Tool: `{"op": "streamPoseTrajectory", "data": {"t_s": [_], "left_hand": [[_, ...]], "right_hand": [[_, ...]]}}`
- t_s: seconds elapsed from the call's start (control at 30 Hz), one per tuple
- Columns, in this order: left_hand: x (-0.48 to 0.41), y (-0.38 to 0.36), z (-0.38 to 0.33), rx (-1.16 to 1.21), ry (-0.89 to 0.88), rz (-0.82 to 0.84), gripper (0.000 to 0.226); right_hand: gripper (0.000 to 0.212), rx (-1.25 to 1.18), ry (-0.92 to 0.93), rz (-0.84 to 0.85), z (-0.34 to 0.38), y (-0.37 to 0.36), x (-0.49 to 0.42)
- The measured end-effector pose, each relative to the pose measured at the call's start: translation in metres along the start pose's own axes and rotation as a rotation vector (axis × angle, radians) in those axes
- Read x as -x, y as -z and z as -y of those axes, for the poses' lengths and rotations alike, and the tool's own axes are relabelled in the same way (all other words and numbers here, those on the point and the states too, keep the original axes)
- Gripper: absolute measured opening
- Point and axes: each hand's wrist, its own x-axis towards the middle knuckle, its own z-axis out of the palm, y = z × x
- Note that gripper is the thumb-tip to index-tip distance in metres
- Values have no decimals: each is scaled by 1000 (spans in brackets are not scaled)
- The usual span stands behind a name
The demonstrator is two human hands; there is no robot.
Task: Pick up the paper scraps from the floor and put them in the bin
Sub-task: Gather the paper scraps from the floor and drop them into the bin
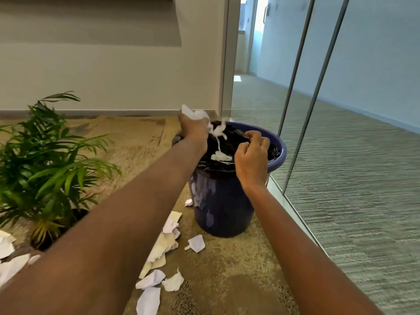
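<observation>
Up close, the left hand is closed round a wad of crumpled white paper, held just above the far left rim of the round blue plastic bin. Blurred white shreds trail below it over the glossy, wrinkled black plastic liner, and one pale scrap lies inside on the liner. The right hand is curled at the near rim, its fingertips pinching a fold of the liner. Pale smears mark the bin's smooth side; what they are cannot be made out.

More torn white and cream paper scraps, creased and angular, lie on the speckled brown floor at the bin's near left side. The left forearm covers part of that pile, and further scraps are cut off at the left edge.

A potted green palm-like plant with thin, pointed leaves stands left of the bin, its dark pot half hidden by fronds. Just right of the bin runs a glass partition with slim metal posts, and ribbed grey-green carpet shows beyond it. A plain cream wall stands behind.
</observation>
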Motion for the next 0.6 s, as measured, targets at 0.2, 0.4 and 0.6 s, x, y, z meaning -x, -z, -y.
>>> {"op": "streamPoseTrajectory", "data": {"t_s": [0.2,0.4,0.6], "left_hand": [[-8,15,37,-708,-117,184,74],[21,61,34,-867,-613,186,47],[48,163,90,-1393,-794,437,55]], "right_hand": [[29,-4,88,-18,-2,-3,5],[31,-88,231,-15,2,8,25],[33,130,858,225,-19,5,109]]}}
